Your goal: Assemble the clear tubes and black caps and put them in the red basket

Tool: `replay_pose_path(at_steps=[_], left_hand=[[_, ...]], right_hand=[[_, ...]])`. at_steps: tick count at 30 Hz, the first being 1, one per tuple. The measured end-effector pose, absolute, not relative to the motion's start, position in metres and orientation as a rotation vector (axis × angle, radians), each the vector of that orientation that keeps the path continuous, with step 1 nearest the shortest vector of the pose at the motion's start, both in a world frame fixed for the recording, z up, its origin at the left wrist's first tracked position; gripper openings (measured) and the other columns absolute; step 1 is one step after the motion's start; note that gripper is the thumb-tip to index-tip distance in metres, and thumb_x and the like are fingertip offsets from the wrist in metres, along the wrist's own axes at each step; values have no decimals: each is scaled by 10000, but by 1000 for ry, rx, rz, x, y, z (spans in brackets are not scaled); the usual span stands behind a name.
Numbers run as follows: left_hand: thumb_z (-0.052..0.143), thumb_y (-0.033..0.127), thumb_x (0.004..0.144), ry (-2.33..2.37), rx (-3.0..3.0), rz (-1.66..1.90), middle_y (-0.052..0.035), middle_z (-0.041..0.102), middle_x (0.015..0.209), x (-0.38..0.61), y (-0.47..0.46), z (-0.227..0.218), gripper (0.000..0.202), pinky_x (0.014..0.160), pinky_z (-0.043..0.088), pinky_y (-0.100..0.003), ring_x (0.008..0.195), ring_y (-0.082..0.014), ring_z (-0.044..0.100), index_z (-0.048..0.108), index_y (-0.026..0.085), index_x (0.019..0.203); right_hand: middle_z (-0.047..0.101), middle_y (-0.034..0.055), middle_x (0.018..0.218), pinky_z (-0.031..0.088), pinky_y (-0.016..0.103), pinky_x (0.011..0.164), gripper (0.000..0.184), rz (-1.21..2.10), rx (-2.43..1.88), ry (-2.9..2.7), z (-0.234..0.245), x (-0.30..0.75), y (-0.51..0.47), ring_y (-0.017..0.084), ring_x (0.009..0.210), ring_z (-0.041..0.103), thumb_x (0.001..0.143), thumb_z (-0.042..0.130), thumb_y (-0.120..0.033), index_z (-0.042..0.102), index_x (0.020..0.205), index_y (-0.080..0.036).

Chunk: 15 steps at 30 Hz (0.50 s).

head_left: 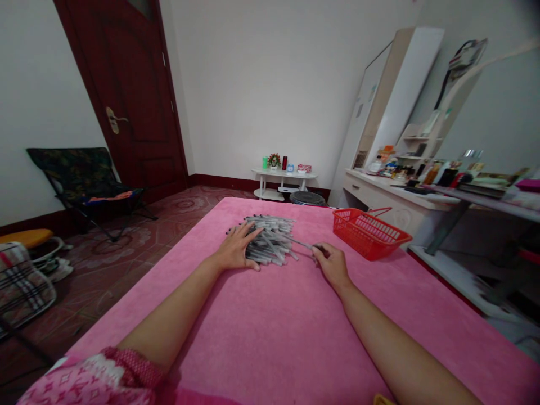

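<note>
A heap of slim grey pens [274, 247], several with dark ends, lies on the pink cloth of the table [261, 326]. My left hand [236, 247] rests flat over the heap's left side with its fingers spread, covering part of it. To the right of the heap, my right hand [331, 264] is closed in a pinch on the end of one pen [300, 242]. That pen points left toward the heap, and its far end reaches the other pens. Just beyond my right hand stands a red plastic basket [371, 236]; what it holds cannot be made out.
A white dresser [379, 194] crowded with bottles stands to the right, beyond the table's edge. Against the far wall is a low white stand [282, 173] with small ornaments. A folding chair [84, 180] sits on the left near a dark red door [126, 101].
</note>
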State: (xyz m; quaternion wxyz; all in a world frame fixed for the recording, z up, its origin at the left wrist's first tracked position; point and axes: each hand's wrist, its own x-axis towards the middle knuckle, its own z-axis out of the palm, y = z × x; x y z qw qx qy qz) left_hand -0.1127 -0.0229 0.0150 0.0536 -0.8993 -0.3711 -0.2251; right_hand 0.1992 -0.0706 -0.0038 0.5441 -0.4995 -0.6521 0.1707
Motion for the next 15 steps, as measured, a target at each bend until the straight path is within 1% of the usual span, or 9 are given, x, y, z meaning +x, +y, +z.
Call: replay_pose_path(at_steps=[2,3,7,11,15], left_hand=[[546,740,644,-996,-2725,-671,-132,76,1539,-104,-30,17,1001,1072,96,-618,1385,-397,96,185,279,1457],[515,719,692,-920,-2732,-647,-121,70,1542,-98,-33,17,933,1083,74,-604,1392,-382,82,197,284,1454],[447,628,807,-748,-2775,-560,-75,179,1528,-80,-36,17,715,1097,54,-584,1403,-339,85,255,334,1431],[431,555,853,-753,-2786,-568,-36,247,1510,-73,-26,13,565,1102,85,-573,1406,-313,99,344,382,1384],[422,537,864,-792,-2769,-594,-40,265,1501,-71,-14,8,547,1102,112,-563,1406,-306,99,344,384,1383]], right_hand=[[534,0,551,398,238,466,304,401,-1183,-1546,-4,199,-71,128,479,479,793,551,-445,619,734,-154],[535,-1,551,398,238,469,302,395,-1181,-1549,-5,200,-70,128,480,480,796,551,-443,619,733,-156],[547,-1,553,400,240,479,310,366,-1190,-1554,-8,201,-69,130,481,486,804,541,-451,623,742,-159],[549,-5,548,399,240,487,313,370,-1188,-1541,-9,202,-67,133,487,491,801,545,-457,624,740,-160],[550,-7,559,397,240,490,282,384,-1190,-1534,-9,202,-68,133,491,492,798,555,-428,625,746,-159]])
